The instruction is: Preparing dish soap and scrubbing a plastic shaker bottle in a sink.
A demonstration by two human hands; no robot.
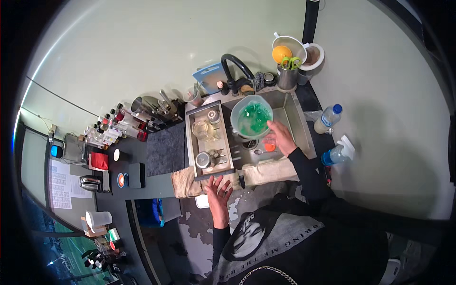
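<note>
My right hand grips the near right side of a translucent plastic container. Green liquid with a bubbly surface lies inside it. The container is over the steel sink, beneath the outlet of a black curved faucet. Below my right hand, an orange round thing is on the sink floor near the drain. My left hand is empty with its fingers apart, just in front of the tray that spans the sink's left part. Glassware and a metal-topped vessel stand in that tray.
Folded cloths drape the sink's front edge. At right are a water bottle and a spray bottle. Behind the sink stand a steel canister and a blue cutting board. Several bottles line the counter at left, beyond a dark mat.
</note>
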